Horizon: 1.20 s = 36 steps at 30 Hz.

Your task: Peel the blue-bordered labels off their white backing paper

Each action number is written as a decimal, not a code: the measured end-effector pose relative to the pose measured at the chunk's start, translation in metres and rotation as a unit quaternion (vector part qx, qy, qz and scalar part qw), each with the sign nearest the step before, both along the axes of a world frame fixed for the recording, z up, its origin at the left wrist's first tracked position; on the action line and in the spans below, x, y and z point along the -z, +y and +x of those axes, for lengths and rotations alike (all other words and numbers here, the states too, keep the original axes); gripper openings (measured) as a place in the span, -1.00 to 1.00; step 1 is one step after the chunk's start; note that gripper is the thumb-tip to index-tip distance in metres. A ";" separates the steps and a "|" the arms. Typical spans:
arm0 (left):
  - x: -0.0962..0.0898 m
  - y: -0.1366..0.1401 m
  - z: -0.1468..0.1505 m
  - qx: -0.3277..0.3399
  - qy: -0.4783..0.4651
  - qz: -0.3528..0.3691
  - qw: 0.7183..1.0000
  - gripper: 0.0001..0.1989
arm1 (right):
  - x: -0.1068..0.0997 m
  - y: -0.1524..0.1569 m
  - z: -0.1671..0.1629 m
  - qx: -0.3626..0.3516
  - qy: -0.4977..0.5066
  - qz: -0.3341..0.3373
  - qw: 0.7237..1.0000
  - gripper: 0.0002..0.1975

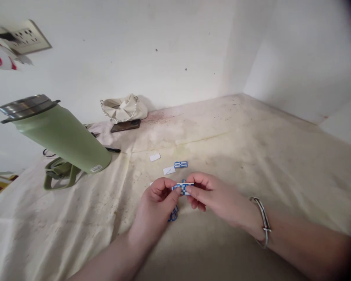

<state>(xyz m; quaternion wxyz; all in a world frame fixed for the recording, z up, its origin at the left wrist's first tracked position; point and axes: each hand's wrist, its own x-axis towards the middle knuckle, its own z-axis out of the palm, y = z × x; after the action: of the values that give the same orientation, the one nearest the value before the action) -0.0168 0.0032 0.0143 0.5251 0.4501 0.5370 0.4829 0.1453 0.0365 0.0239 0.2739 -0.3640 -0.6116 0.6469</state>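
Observation:
Between both hands I hold a small white card with blue outlined shapes (183, 189). My left hand (156, 199) pinches its left end with thumb and forefinger. The right end is gripped by my right hand (209, 191), whose wrist wears a silver bangle. Partly hidden below my left hand lies a blue outlined piece (173, 214). Just beyond the hands, a blue-and-white piece (181, 164) rests on the cloth beside a white paper slip (169, 170). Farther off is another white slip (155, 157).
A tall green tumbler (64, 136) stands at the left, its green lid with a loop (61, 173) beside it. Toward the wall are a dark phone (125, 125), a cream pouch with a pearl chain (124, 108) and a black pen (113, 150). A wrinkled pale cloth (251, 164) covers the table.

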 end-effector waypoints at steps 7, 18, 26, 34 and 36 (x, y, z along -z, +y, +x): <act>-0.005 0.003 -0.002 -0.043 -0.049 -0.027 0.998 -0.85 | -0.004 0.011 0.007 0.038 -0.040 0.061 0.997 -0.73; -0.006 0.011 -0.004 -0.110 -0.082 -0.004 0.991 -0.86 | 0.008 0.038 0.032 -0.006 -0.370 0.361 0.856 -0.77; -0.003 0.012 -0.004 -0.110 -0.054 -0.015 0.992 -0.85 | 0.004 0.040 0.031 -0.023 -0.402 0.322 0.857 -0.91; 0.000 0.012 -0.006 -0.105 -0.045 -0.011 0.993 -0.84 | 0.003 0.031 0.031 -0.041 -0.368 0.366 0.853 -0.65; 0.000 0.011 -0.006 -0.106 -0.046 -0.009 0.993 -0.83 | 0.004 0.028 0.031 -0.050 -0.377 0.374 0.846 -0.64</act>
<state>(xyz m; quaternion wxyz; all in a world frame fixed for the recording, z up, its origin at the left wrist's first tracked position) -0.0227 0.0145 0.0141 0.4987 0.3637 0.5614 0.5513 0.1761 0.0647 0.0199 0.1045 -0.4187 -0.8807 0.1953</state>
